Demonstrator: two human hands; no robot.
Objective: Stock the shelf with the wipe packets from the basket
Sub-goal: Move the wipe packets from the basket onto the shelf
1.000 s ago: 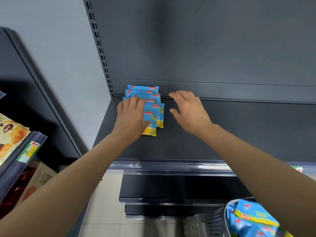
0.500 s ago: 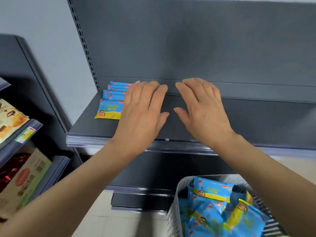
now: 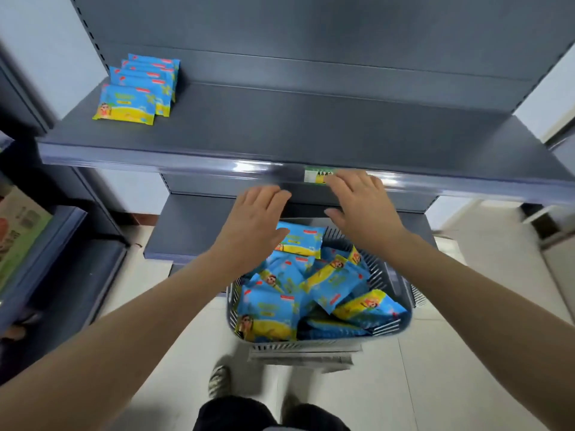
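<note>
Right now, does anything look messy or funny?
Only the wipe packets in the basket: they lie jumbled and tilted every way, unlike the neat overlapping row at the shelf's back left. Nothing looks spilled or torn.

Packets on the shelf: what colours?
The packets are blue with a yellow bottom band and a small red mark. Head view shows them best.

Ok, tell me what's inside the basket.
Blue-and-yellow wipe packets, heaped in the basket. The left hand covers part of the farthest one; anything beneath the heap is hidden.
</note>
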